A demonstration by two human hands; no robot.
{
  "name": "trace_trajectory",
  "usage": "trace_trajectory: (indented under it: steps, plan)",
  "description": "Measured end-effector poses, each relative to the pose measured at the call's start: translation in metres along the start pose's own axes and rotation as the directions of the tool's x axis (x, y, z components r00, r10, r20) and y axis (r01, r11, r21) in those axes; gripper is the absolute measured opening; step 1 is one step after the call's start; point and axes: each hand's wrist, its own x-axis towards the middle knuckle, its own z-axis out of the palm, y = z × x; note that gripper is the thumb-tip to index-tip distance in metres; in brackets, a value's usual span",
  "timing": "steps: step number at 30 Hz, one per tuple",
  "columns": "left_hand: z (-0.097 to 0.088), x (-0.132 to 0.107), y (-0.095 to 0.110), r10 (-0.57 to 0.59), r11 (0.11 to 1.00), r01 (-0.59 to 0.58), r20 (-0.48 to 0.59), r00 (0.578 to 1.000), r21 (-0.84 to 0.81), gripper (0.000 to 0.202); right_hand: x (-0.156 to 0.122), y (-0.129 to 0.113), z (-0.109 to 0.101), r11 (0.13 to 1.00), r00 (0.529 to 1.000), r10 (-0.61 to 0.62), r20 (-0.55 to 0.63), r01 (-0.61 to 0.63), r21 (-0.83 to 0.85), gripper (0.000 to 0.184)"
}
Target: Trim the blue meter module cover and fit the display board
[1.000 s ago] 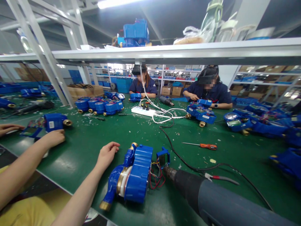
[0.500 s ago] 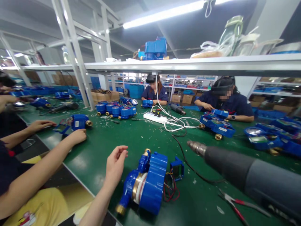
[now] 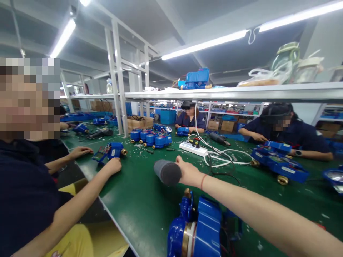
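Note:
My right hand (image 3: 188,172) is stretched out over the green table (image 3: 139,200), with its fingers wrapped round a grey heat gun (image 3: 168,172). The gun's round grey end faces me; the rest of it is hidden behind the hand. Below my forearm, at the near edge, a blue water meter (image 3: 199,230) with brass fittings lies on the table. My left hand is out of the picture.
A person in a dark top sits close on my left, one hand (image 3: 113,165) beside a blue meter (image 3: 112,151). Two other people work across the table. A white power strip (image 3: 193,148) with looped cables, a row of blue meters (image 3: 151,137) and a shelf (image 3: 227,94) lie beyond.
My view has swung left and up. My right arm has reached across to the left with the heat gun. My left hand has dropped out of sight.

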Motion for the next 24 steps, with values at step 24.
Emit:
trace_trajectory:
  steps: [24]
  plan:
    - [0.108,0.107,-0.049,-0.024,0.996,-0.075,0.935,0.353,0.054,0.024,-0.197,0.085,0.002,0.928,0.997,0.072,-0.042,-0.051,0.370,0.028]
